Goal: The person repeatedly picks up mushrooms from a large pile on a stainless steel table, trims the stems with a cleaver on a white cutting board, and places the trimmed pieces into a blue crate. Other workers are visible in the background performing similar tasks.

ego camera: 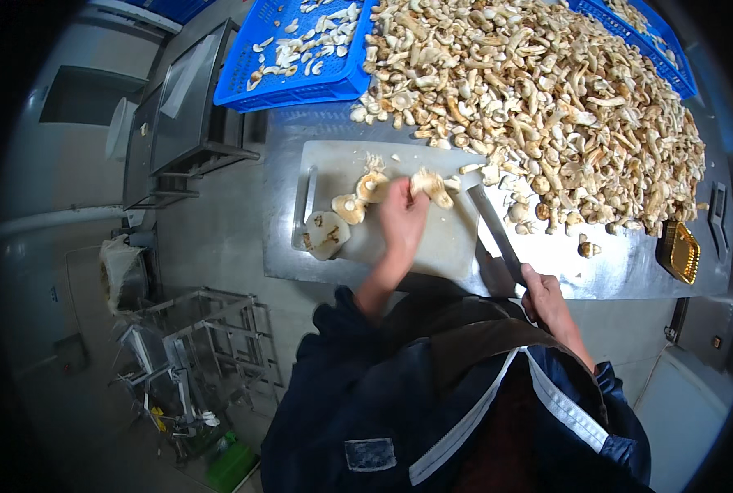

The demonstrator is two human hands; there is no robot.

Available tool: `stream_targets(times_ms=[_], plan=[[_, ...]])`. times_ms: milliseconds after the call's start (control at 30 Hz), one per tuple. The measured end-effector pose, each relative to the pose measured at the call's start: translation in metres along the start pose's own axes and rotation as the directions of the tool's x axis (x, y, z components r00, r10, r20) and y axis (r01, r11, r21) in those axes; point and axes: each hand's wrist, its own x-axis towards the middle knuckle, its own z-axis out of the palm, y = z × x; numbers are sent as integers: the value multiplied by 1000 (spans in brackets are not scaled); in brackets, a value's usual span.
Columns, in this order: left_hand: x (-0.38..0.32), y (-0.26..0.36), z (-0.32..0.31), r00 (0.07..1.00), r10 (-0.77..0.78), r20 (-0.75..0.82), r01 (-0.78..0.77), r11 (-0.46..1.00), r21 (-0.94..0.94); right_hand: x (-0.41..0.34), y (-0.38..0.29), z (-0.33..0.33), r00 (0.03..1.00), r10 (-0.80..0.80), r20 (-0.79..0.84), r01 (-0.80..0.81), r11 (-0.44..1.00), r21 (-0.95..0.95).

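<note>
My left hand (pixel 405 209) is over a white plastic cutting board (pixel 440 243), its fingers closed on a pale mushroom piece (pixel 428 183). Left of that hand, mushroom caps (pixel 349 208) lie in a row on the board, beside a whitish rounded piece with brown marks (pixel 327 235) at the board's left end. My right hand (pixel 545 297) grips the handle of a long knife (pixel 496 228). The knife's blade points up and left, past the board's right edge. Beyond the board a large heap of mushrooms (pixel 539 98) covers much of the steel table (pixel 286 132).
A blue perforated plastic crate (pixel 305 95) with mushroom slices stands at the back left, another blue crate (pixel 681 77) at the back right. A gold tray (pixel 682 252) sits near the table's right end. Steel tables (pixel 188 117) and a metal frame (pixel 218 345) stand at left.
</note>
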Motion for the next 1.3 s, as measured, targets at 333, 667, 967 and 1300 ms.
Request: stream_targets(times_ms=[333, 667, 967, 1300], plan=[[-58, -36, 11, 960, 280, 8, -252, 851, 461, 48, -12, 28, 996, -88, 27, 91, 978, -189], [-56, -24, 17, 976, 158, 152, -219, 702, 677, -11, -35, 24, 982, -151, 117, 178, 946, -272], [-58, -32, 12, 941, 234, 244, -338, 629, 700, 17, -28, 40, 912, -410, 17, 375, 815, -442], [-62, -34, 9, 942, 185, 281, -332, 643, 690, 1, -32, 29, 929, -343, 135, 369, 851, -373]])
